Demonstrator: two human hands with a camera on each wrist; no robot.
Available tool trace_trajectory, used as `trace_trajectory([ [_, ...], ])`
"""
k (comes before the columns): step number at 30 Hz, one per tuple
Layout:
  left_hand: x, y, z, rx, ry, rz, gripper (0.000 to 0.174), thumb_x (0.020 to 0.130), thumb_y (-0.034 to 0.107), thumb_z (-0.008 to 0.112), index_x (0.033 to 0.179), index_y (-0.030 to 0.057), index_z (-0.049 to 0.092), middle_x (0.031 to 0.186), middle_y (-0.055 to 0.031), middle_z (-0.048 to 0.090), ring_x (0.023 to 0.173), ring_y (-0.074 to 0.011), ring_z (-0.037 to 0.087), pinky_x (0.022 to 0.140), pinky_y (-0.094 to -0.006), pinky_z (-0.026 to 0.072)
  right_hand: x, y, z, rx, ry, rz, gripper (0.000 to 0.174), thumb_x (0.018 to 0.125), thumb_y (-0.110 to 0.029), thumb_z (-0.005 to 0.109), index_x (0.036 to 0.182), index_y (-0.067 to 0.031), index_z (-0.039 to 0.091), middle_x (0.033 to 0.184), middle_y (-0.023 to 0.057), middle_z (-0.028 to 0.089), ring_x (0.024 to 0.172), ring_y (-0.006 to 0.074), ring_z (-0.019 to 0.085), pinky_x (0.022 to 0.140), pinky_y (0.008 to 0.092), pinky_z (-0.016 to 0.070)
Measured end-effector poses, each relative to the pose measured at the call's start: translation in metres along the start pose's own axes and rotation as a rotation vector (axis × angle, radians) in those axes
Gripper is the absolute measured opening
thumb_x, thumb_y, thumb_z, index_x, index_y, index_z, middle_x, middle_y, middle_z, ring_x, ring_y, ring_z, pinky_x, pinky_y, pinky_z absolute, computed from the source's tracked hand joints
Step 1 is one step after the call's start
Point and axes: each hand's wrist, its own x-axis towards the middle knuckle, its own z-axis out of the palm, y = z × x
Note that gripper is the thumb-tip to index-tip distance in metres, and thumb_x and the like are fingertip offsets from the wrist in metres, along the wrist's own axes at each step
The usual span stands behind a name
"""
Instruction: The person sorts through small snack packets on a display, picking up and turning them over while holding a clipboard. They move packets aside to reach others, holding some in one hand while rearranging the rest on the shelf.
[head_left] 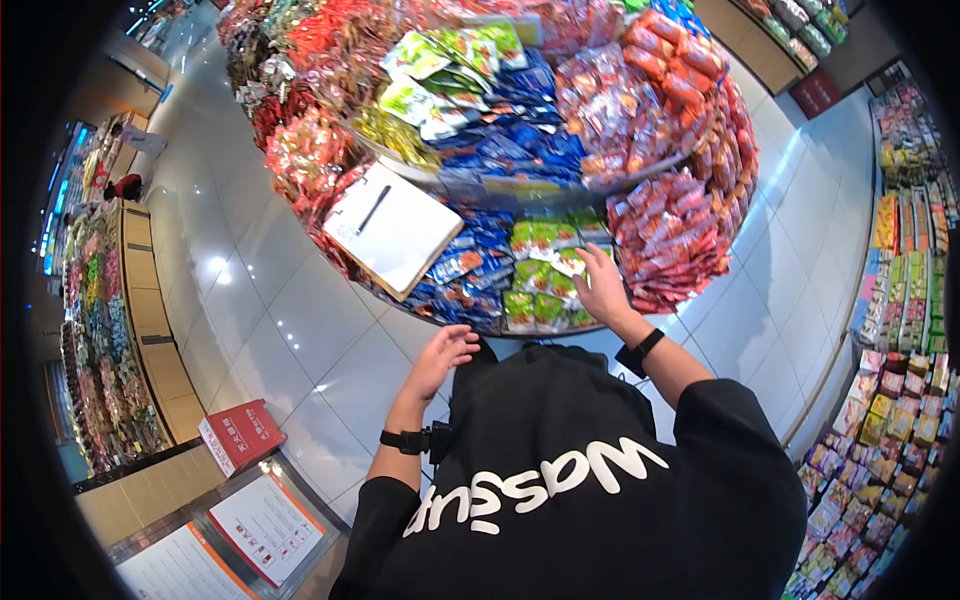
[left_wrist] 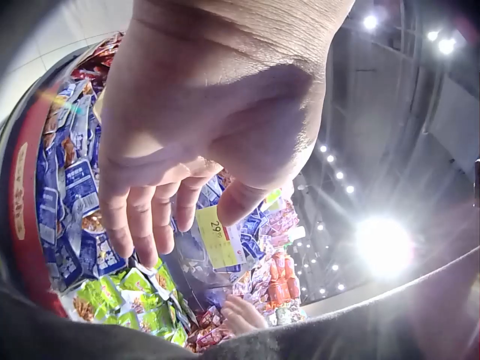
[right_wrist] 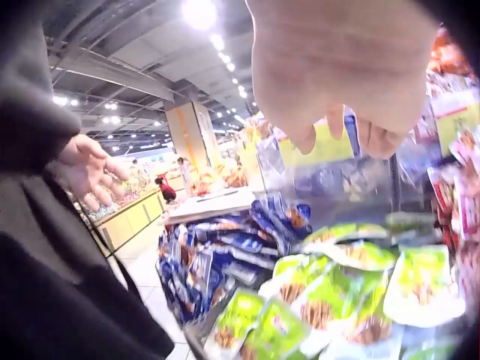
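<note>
My right hand [head_left: 597,280] reaches out over the green snack packets [head_left: 540,285] on the lower tier of a round display, fingers spread and straight, nothing gripped. In the right wrist view the right hand [right_wrist: 341,135] hovers just above those green packets [right_wrist: 352,289]; whether it touches them I cannot tell. My left hand [head_left: 452,343] hangs in the air close to my chest, short of the display's rim, loosely curled and empty. The left wrist view shows the left hand [left_wrist: 161,232] above the blue packets [left_wrist: 79,195] and green packets [left_wrist: 124,296].
A white clipboard [head_left: 392,228] with a pen lies on the blue packets at the display's left. Red packets [head_left: 670,235] are piled to the right. A yellow price tag [left_wrist: 217,236] hangs on the tier edge. Shelves [head_left: 900,330] line the right; tiled floor [head_left: 300,330] surrounds the display.
</note>
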Motion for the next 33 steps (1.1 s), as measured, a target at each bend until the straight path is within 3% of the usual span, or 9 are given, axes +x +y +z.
trace_trajectory([
  [7, -0.001, 0.038, -0.068, 0.081, -0.035, 0.05, 0.035, 0.102, 0.018, 0.049, 0.133, 0.0019, 0.048, 0.126, -0.0127, 0.059, 0.115, -0.0225, 0.061, 0.097, -0.0338, 0.0481, 0.145, -0.098, -0.065, -0.009, 0.167, -0.261, 0.054, 0.082, -0.017, 0.074, 0.129, -0.0008, 0.053, 0.129, 0.0238, 0.055, 0.121, 0.0404, 0.053, 0.103, 0.0446, 0.0431],
  [10, -0.009, 0.046, -0.103, 0.036, -0.043, 0.091, 0.036, 0.102, 0.018, 0.049, 0.134, 0.0015, 0.047, 0.127, -0.0127, 0.059, 0.115, -0.0224, 0.06, 0.098, -0.034, 0.0477, 0.227, -0.129, -0.065, -0.078, 0.286, -0.315, 0.056, 0.083, -0.023, 0.075, 0.129, -0.0003, 0.052, 0.126, 0.0231, 0.056, 0.118, 0.0402, 0.054, 0.101, 0.0435, 0.0439],
  [13, -0.017, 0.063, -0.133, 0.019, -0.048, 0.093, 0.036, 0.102, 0.017, 0.048, 0.134, 0.001, 0.047, 0.127, -0.0127, 0.059, 0.116, -0.0223, 0.06, 0.098, -0.0338, 0.0475, 0.306, -0.154, -0.062, -0.066, 0.307, -0.278, 0.065, 0.081, -0.026, 0.075, 0.134, 0.0, 0.048, 0.127, 0.0233, 0.054, 0.119, 0.0407, 0.053, 0.102, 0.0427, 0.0445],
  [16, -0.016, 0.071, -0.163, 0.025, -0.054, 0.087, 0.036, 0.102, 0.017, 0.047, 0.134, 0.0008, 0.047, 0.128, -0.0122, 0.059, 0.114, -0.0203, 0.059, 0.096, -0.0319, 0.0468, 0.365, -0.149, -0.044, -0.158, 0.189, -0.105, 0.069, 0.079, -0.029, 0.075, 0.137, -0.0045, 0.047, 0.129, 0.0257, 0.051, 0.12, 0.0412, 0.052, 0.102, 0.0429, 0.0449],
  [17, -0.017, 0.074, -0.171, 0.03, -0.053, 0.094, 0.035, 0.102, 0.017, 0.047, 0.134, 0.0007, 0.047, 0.127, -0.0123, 0.059, 0.114, -0.0203, 0.059, 0.096, -0.0317, 0.0468, 0.379, -0.146, -0.037, -0.171, 0.154, -0.025, 0.063, 0.078, -0.031, 0.075, 0.134, -0.0097, 0.053, 0.125, 0.0259, 0.053, 0.114, 0.0406, 0.056, 0.099, 0.0422, 0.0463],
  [21, -0.014, 0.081, -0.2, 0.009, -0.055, 0.1, 0.035, 0.102, 0.016, 0.047, 0.134, 0.0002, 0.047, 0.126, -0.0126, 0.059, 0.113, -0.0203, 0.059, 0.094, -0.0307, 0.0472, 0.397, -0.151, -0.027, -0.252, 0.253, 0.116, 0.048, 0.076, -0.033, 0.077, 0.12, -0.0182, 0.066, 0.109, 0.0223, 0.057, 0.1, 0.0379, 0.061, 0.089, 0.0437, 0.051],
  [25, -0.009, 0.085, -0.217, -0.016, -0.087, 0.107, 0.035, 0.102, 0.017, 0.048, 0.133, -0.0001, 0.048, 0.125, -0.0125, 0.059, 0.113, -0.02, 0.059, 0.094, -0.0305, 0.0474, 0.404, -0.141, -0.015, -0.267, 0.308, 0.146, 0.051, 0.075, -0.034, 0.079, 0.121, -0.0159, 0.065, 0.11, 0.0229, 0.063, 0.101, 0.0381, 0.062, 0.088, 0.0434, 0.0513],
  [28, -0.003, 0.088, -0.226, -0.015, -0.107, 0.103, 0.035, 0.102, 0.017, 0.048, 0.133, 0.0, 0.048, 0.125, -0.0124, 0.059, 0.112, -0.0197, 0.059, 0.094, -0.0306, 0.0473, 0.409, -0.136, -0.011, -0.147, 0.3, 0.2, 0.049, 0.077, -0.038, 0.077, 0.121, -0.0204, 0.066, 0.112, 0.0214, 0.067, 0.102, 0.0359, 0.066, 0.087, 0.0418, 0.0519],
  [33, 0.009, 0.095, -0.238, 0.013, -0.138, 0.092, 0.035, 0.102, 0.017, 0.048, 0.133, 0.0004, 0.048, 0.125, -0.0118, 0.059, 0.112, -0.0188, 0.059, 0.094, -0.0308, 0.0472, 0.416, -0.151, -0.016, -0.166, 0.263, 0.366, 0.039, 0.078, -0.039, 0.074, 0.105, -0.0103, 0.073, 0.097, 0.0205, 0.071, 0.093, 0.0348, 0.069, 0.082, 0.0417, 0.0523],
])
